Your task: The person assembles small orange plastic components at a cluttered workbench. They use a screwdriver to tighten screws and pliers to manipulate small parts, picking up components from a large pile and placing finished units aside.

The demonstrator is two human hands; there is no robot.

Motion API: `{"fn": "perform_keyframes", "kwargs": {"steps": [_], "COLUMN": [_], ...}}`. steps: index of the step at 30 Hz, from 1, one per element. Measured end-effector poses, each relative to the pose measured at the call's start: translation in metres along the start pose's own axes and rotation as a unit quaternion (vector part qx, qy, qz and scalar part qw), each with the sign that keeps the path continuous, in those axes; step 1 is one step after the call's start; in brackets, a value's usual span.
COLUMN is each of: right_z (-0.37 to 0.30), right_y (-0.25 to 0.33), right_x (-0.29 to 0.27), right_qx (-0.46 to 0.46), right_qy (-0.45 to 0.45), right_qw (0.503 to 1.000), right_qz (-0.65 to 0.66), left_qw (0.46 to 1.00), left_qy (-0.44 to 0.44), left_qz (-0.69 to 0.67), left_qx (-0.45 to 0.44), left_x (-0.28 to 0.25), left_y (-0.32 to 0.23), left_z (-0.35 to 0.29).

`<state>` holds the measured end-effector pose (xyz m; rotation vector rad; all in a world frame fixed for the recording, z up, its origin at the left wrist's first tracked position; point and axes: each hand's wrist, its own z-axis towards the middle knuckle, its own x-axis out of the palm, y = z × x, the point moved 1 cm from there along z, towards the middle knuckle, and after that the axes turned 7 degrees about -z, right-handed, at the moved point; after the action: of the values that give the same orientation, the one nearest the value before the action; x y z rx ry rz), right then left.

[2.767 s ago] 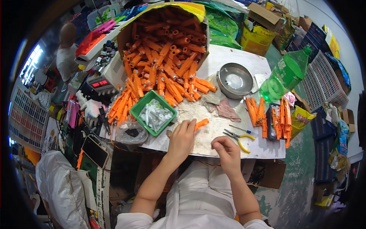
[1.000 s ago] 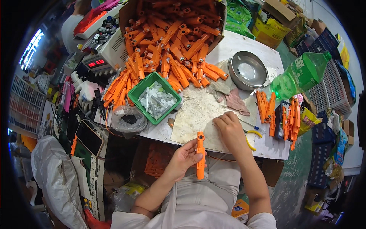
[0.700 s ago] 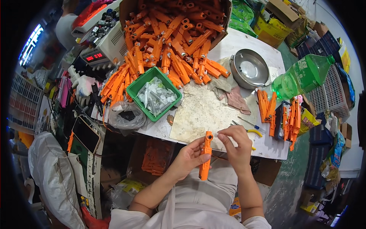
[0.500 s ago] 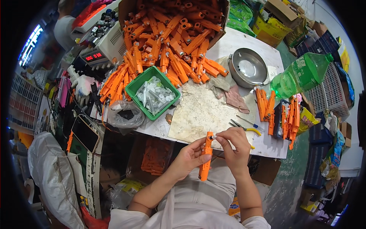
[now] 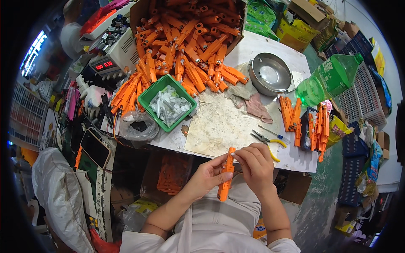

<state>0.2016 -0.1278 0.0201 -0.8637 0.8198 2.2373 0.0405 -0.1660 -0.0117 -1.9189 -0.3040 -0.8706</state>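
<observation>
My left hand (image 5: 206,176) grips a long orange plastic part (image 5: 226,173) upright over my lap, just below the table's front edge. My right hand (image 5: 255,163) pinches at the top end of that same part with its fingertips. A big heap of the same orange parts (image 5: 185,46) spills from a cardboard box at the back of the table. A green tray (image 5: 168,106) of small clear pieces sits in front of the heap. Yellow-handled pliers (image 5: 267,142) lie on the table just above my right hand.
A worn work mat (image 5: 219,126) covers the table's middle. A round metal bowl (image 5: 270,74), a green plastic bottle (image 5: 329,80) and a small set of orange parts (image 5: 308,124) stand to the right. A power supply with a red display (image 5: 107,63) sits at left.
My left hand took an orange part from the table and brought it down over my lap. My right hand left the table and closed its fingertips on the part's top end.
</observation>
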Motion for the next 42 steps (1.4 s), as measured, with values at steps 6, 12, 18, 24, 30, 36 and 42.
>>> {"fn": "perform_keyframes", "kwargs": {"steps": [6,12,18,24,30,36,42], "right_z": [0.003,0.0,-0.003,-0.007,-0.004,0.005,-0.004], "right_y": [0.006,0.011,0.025,0.027,0.018,0.006,0.007], "right_x": [-0.005,-0.011,-0.016,-0.013,-0.02,-0.03,-0.026], "right_qx": [-0.006,0.014,0.009,-0.022,-0.13,-0.21,-0.303], "right_qy": [0.033,0.085,0.114,0.089,0.162,0.24,0.246], "right_qw": [0.999,0.996,0.992,0.994,0.977,0.944,0.915], "right_qz": [0.004,0.015,-0.046,-0.051,0.042,0.088,0.102], "left_qw": [0.994,0.962,0.878,0.874,0.941,0.926,0.894], "left_qy": [-0.009,-0.042,-0.048,-0.042,0.048,0.156,0.232], "left_qz": [0.105,0.256,0.459,0.467,0.336,0.323,0.266], "left_qx": [0.036,0.083,0.127,0.125,0.005,-0.119,-0.277], "left_x": [0.0,0.01,0.022,0.021,0.008,0.0,-0.015], "left_y": [0.0,-0.007,-0.016,-0.015,-0.02,-0.048,-0.055], "left_z": [-0.005,-0.012,-0.018,-0.022,-0.024,-0.016,0.0]}}
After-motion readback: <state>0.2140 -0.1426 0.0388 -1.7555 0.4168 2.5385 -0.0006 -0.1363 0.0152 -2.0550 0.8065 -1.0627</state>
